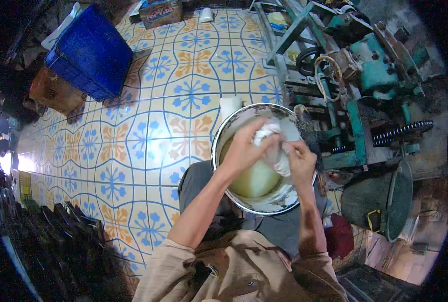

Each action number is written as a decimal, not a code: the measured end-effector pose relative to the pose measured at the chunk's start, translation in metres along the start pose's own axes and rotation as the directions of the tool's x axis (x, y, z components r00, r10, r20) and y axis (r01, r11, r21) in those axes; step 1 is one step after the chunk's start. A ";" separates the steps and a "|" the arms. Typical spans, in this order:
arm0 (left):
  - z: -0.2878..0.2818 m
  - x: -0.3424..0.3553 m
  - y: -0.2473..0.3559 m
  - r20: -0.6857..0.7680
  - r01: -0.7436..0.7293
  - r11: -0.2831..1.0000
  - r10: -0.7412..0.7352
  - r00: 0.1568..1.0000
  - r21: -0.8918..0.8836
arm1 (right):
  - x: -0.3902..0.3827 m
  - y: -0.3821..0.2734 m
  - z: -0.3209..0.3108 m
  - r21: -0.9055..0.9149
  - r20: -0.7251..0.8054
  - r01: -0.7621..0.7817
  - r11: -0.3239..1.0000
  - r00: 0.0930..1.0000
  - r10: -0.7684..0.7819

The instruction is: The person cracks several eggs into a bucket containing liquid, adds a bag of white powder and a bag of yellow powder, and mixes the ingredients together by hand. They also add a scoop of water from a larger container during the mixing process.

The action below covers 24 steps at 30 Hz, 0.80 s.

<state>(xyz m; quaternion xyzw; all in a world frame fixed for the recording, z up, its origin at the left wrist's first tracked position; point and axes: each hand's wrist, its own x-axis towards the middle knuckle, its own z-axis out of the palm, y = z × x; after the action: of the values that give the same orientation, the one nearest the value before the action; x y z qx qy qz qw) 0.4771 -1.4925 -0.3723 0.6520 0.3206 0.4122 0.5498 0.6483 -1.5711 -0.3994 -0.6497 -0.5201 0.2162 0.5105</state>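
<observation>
A wide round tub [284, 197] with a dark-smeared pale inner wall stands in front of me, between my legs. Cloudy yellowish liquid [254, 182] lies in its bottom. Above it I hold a crumpled white cloth [282, 165] bunched between both hands. My left hand [248, 147] is closed around the upper part of the cloth, its fingers blurred by motion. On the other side, my right hand [301, 162] pinches the cloth near the tub's right rim.
Green machinery [372, 65] with a metal frame rises at the right. Below it sits a dark bucket [367, 199]. A blue bin [90, 53] and brown box [55, 93] stand far left. A cardboard box [161, 14] is at the back of the patterned tile floor [148, 146].
</observation>
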 end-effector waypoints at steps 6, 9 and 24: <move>-0.007 -0.006 -0.009 0.179 0.312 0.925 -0.276 0.944 -0.218 | 0.014 -0.032 -0.014 -0.198 0.107 0.145 0.969 0.986 -0.126; -0.002 -0.007 -0.024 0.079 0.216 0.959 -0.205 0.976 -0.183 | 0.016 -0.035 -0.014 -0.229 0.179 0.207 0.951 0.969 -0.168; -0.030 -0.012 0.000 0.129 0.122 0.966 -0.154 0.980 0.229 | 0.014 -0.007 -0.004 0.059 0.225 -0.107 0.993 0.970 0.091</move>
<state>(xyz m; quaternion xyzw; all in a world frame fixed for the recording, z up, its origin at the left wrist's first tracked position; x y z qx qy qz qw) 0.4449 -1.4891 -0.3724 0.7132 0.3680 0.2862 0.5235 0.6535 -1.5612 -0.3885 -0.6281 -0.5328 0.3310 0.4605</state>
